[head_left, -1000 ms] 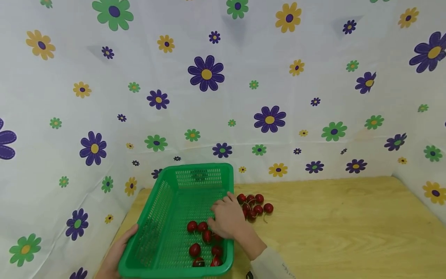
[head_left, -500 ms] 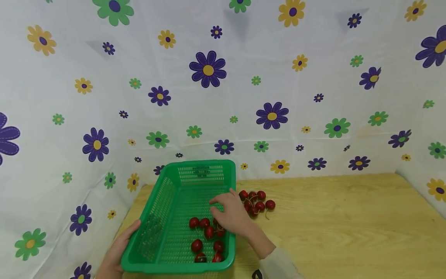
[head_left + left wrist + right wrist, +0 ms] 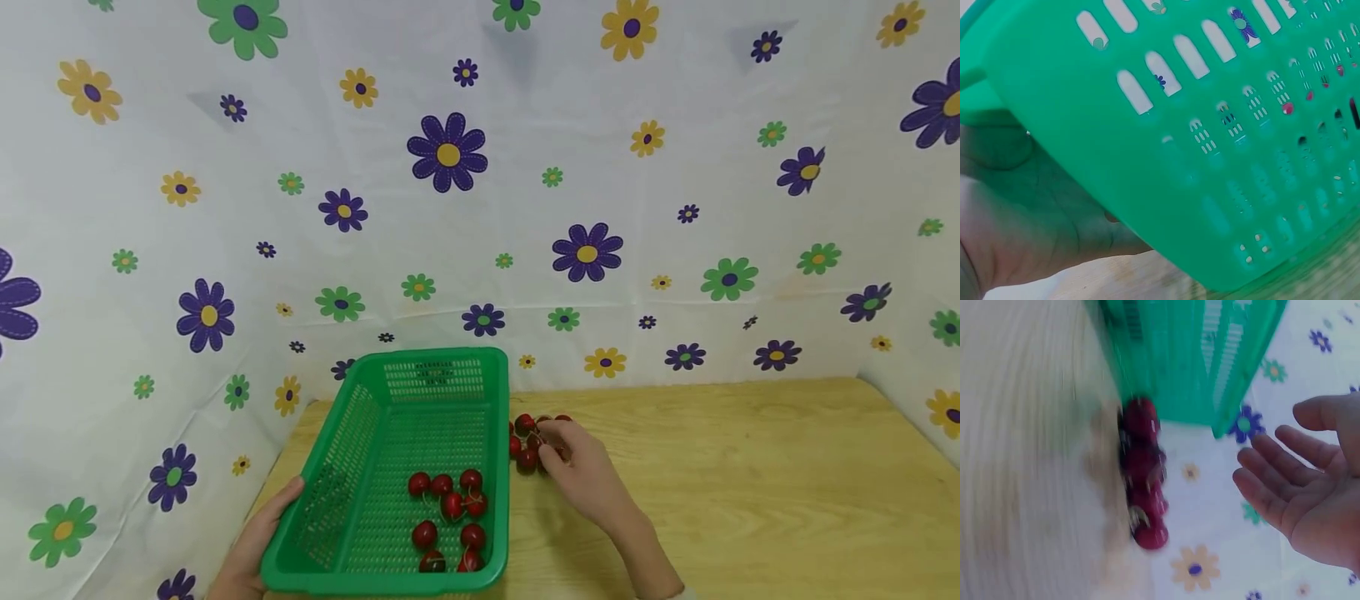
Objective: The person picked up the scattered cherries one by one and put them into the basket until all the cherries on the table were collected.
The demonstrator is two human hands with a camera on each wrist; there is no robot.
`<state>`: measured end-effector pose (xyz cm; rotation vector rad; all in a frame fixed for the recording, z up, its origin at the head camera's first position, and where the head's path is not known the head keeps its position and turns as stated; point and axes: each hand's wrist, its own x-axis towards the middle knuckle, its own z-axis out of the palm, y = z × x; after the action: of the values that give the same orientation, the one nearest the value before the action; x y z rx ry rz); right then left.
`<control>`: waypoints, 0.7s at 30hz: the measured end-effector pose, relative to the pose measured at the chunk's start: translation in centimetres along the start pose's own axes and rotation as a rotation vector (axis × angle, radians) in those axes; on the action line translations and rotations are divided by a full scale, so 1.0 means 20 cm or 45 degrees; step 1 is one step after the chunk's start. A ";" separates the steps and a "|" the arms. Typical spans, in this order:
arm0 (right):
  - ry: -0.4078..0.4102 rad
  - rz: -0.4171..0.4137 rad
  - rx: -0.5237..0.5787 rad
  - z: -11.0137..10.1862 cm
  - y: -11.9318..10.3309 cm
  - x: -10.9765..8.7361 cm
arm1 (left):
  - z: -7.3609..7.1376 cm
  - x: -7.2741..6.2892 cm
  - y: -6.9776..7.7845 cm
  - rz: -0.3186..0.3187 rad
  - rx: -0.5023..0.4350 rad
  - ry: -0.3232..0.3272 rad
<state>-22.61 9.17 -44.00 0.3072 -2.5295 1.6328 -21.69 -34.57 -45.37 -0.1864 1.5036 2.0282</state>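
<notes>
A green plastic basket [image 3: 386,582] with slotted walls stands on the left of the table. My left hand [image 3: 251,542] holds its left rim with the thumb on top; in the left wrist view that hand [image 3: 1029,206] lies against the basket's corner, its fingertips hidden. Inside, several dark red cherries [image 3: 452,505] with stems lie towards the near right corner. More cherries [image 3: 527,459] are bunched on the table just right of the basket. Over them is my right hand [image 3: 588,479], partly covering the bunch. The right wrist view shows that hand [image 3: 1316,487] with loosely bent fingers and nothing in them.
The wooden table [image 3: 750,483] stretches to the right of the cherries. A white cloth [image 3: 517,200] printed with flowers hangs behind the table and along both sides.
My right hand has moved from above the basket's right side to the cherries on the table. The cherries it covered in the basket now show. My left hand keeps hold of the rim.
</notes>
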 end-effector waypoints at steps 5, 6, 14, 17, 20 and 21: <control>0.030 0.041 -0.116 -0.09 0.01 -0.02 | -0.01 0.00 0.00 -0.082 -0.139 -0.126; 0.030 0.050 -0.144 -0.11 0.02 -0.02 | -0.01 0.00 0.00 -0.078 -0.149 -0.156; -0.125 0.086 -0.390 -0.14 0.04 -0.03 | -0.01 0.00 0.01 -0.011 -0.118 -0.246; -0.201 0.105 -0.421 -0.15 0.05 -0.04 | -0.01 0.01 0.00 0.017 -0.113 -0.294; -0.240 0.110 -0.436 -0.15 0.06 -0.04 | -0.02 0.01 -0.01 0.048 -0.107 -0.294; -0.247 0.110 -0.447 -0.16 0.06 -0.05 | -0.02 0.01 -0.01 0.058 -0.099 -0.279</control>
<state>-22.03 12.58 -43.97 0.3372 -2.9478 1.1997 -21.74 -34.76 -45.72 0.0390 1.3058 2.0697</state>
